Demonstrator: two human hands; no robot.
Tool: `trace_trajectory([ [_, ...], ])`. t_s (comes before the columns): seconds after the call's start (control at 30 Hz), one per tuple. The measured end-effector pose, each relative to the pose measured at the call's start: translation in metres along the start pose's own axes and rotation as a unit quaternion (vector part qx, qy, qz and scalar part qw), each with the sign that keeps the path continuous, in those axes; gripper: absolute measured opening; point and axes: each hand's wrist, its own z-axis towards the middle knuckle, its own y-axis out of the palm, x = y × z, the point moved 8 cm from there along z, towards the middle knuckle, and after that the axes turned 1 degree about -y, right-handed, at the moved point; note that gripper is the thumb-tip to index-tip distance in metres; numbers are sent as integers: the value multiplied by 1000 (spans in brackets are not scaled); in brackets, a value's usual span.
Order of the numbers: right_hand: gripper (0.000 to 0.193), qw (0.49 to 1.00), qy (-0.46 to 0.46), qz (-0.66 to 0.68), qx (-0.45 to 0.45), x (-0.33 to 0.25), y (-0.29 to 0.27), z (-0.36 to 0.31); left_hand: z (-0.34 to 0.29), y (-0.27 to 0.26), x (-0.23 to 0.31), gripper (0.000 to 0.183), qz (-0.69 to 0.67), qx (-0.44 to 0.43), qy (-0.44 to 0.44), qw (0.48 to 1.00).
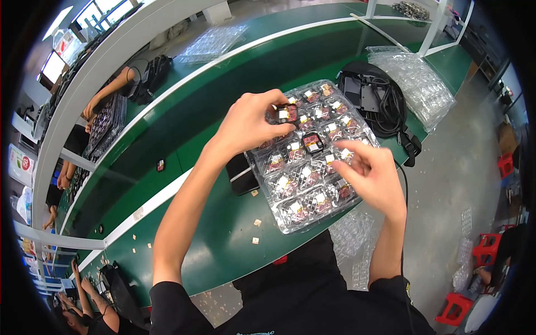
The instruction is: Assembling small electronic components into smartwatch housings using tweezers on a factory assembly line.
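My left hand [251,120] is closed, its thumb and fingers pinching a small black square-framed electronic part [288,114] with a red and white inside. It holds the part just over the far left of a clear plastic tray [285,225]. Pockets of the tray hold several small parts with white, yellow and dark red areas. Another black-framed part [314,143] sits near the tray's middle, between my hands. Over the tray's right side is my right hand [371,176], thumb and forefinger apart with nothing seen between them; its fingertips are slightly blurred.
A flat black device [242,174] lies partly under the tray's left edge. Beyond the tray rest a black bag with cables [374,95] and stacked clear trays [416,84]. Small tan bits [257,223] dot the green table [218,234]. Co-workers' arms [111,92] show at left.
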Motion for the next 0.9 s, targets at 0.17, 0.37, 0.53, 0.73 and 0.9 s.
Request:
trace_trajectory([
  [0.17,24,997,32,68,34,12,-8,-45,19,29,-1,51,35,-64,-29,997],
  [0.37,19,989,72,110,73,29,-19,-65,38,1,3,46,36,6,-24,999],
  [0.53,18,988,64,119,76,29,-16,-66,77,12,-6,46,55,-33,-74,995],
  [0.73,18,989,54,112,73,26,-15,-68,86,22,-11,56,84,-54,-29,995],
  [0.9,17,988,64,109,86,29,-15,-72,73,5,-3,60,167,-53,-44,983],
])
